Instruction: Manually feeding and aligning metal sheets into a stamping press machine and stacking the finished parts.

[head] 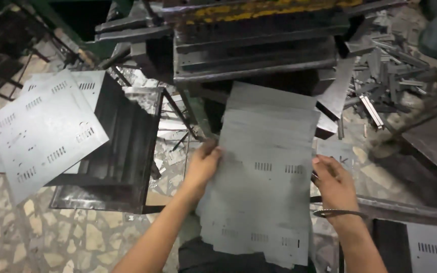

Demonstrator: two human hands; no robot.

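Two hands, the left hand [204, 164] and the right hand [334, 181], show. One punched metal sheet [264, 172] lies between them. Left of that sheet sits one pile of punched sheets [46, 131], at least two deep, on one dark tray [122, 151]. Above the sheet stands one press [254, 40]. Right of it lies one heap of metal strips [385, 76], too many to count.

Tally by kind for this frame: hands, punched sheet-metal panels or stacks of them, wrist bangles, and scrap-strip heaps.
Hands: 2, left hand and right hand, both gripping the held sheet
Punched sheet groups: 3, the held sheet, left stack, corner sheet
Bangles: 1, bangle
Scrap heaps: 1, scrap pile
Total: 7
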